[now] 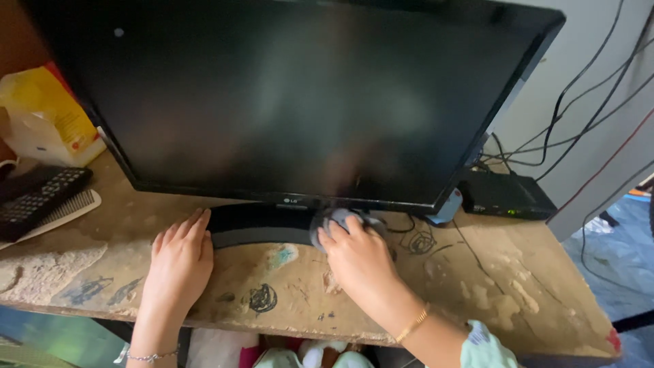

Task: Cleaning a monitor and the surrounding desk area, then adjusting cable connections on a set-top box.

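A large black flat screen [293, 95] stands on a worn wooden table [477, 272] on a dark curved base [252, 228]. My right hand [357, 255] presses a small grey cloth [340, 219] against the right end of that base, just under the screen's lower edge. My left hand [178, 262] lies flat on the table with fingers spread, its fingertips touching the left end of the base. A thin bracelet is on each wrist.
A black remote [34, 197] and a white comb [65, 211] lie at the left, behind them a yellow and white bag [48, 116]. A small black box [507, 197] sits at the back right, with several cables [586, 102] hanging down the wall.
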